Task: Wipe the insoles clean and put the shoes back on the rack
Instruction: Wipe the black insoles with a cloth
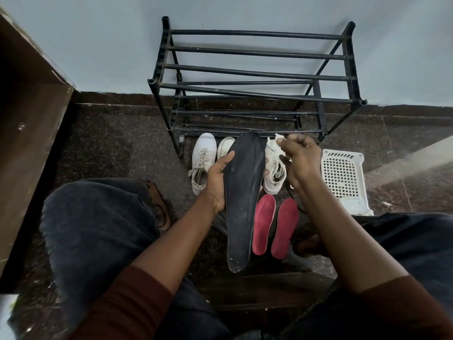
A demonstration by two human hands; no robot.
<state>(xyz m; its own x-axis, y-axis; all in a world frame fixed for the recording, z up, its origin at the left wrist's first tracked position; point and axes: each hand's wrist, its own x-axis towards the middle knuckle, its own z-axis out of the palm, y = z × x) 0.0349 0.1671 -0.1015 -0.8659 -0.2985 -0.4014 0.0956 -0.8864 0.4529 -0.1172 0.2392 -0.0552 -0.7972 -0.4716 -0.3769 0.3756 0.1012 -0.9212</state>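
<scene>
Dark speckled stone floor point(110, 148) underneath, pale blue wall point(98, 45) beyond the hands. Sat low, knees in dark trousers point(93, 217) spread to either side. Gripped the black insole point(241, 200) in the left hand point(217, 182), thumb over its left edge, fingertips showing at its right edge, toe end pointing away and heel end hanging toward the lap. Held the right hand point(301, 158) just right of the insole's toe end, fingers curled round a crumpled white wipe point(279, 138); could not tell whether wipe and insole touched. Had the red insoles point(264, 224) lying side by side on the floor under the right forearm, just right of the black one. Had three white sneakers point(202, 158) on the floor past the hands: one left of the left hand, one mostly hidden behind the black insole, one beneath the right hand. Faced the black tube rack point(257, 34) standing against the wall beyond the sneakers. Had a white perforated basket point(343, 173) on the floor right of the right hand, a brown sandal point(160, 207) by the left forearm, and a brown wooden cabinet point(29, 119) far to the left.
</scene>
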